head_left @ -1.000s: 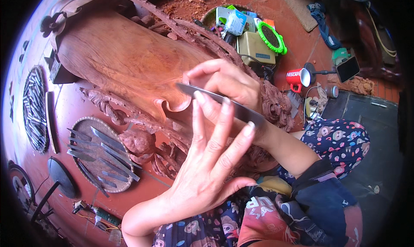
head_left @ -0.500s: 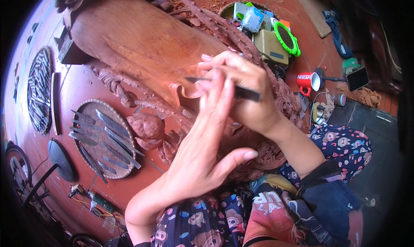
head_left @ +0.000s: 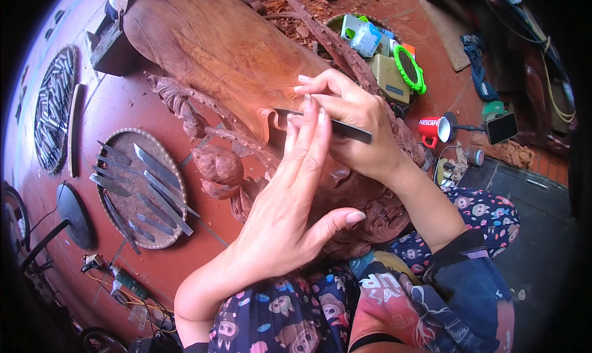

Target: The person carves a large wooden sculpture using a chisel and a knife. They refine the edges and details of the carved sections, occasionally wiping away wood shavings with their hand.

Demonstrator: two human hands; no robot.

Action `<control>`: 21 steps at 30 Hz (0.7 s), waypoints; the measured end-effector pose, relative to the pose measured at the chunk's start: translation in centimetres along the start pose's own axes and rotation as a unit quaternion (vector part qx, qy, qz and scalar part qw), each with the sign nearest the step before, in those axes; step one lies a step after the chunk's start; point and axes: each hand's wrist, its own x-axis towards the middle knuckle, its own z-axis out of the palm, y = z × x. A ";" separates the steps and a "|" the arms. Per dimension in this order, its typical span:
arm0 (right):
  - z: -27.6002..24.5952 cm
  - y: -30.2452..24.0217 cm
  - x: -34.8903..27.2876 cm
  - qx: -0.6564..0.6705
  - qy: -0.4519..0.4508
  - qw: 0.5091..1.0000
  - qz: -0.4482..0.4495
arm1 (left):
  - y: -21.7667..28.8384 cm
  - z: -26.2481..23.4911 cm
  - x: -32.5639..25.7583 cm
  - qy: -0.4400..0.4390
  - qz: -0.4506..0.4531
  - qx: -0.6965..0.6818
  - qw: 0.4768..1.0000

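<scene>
The right hand pinches a thin, stiff steel carving blade mid-shaft — sharp at its 9 o'clock tip — while the open left hand steadies it with fingertips.

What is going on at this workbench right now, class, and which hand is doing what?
A person is working on a large reddish carved wood piece. The right hand grips a flat metal blade laid against the carved edge, and the left hand is open, its fingertips pressing on the blade. To the left, a round tray holds more flat metal blades; a second tray of tools lies farther left. A red cup stands to the right.
</scene>
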 end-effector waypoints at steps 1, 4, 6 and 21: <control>-0.3 0.4 0.0 0.023 -0.008 1.000 0.007 | 0.0 0.1 0.0 0.003 -0.004 -0.012 1.000; -0.9 1.6 1.0 0.103 -0.043 0.994 0.020 | 0.4 -0.2 1.1 0.002 -0.003 0.016 1.000; -0.6 2.4 0.9 0.082 -0.004 0.995 -0.052 | -0.1 0.0 1.5 0.008 0.015 0.025 1.000; -0.2 2.3 1.2 0.081 -0.009 0.995 -0.061 | 0.0 -0.1 0.9 0.033 -0.006 0.027 0.999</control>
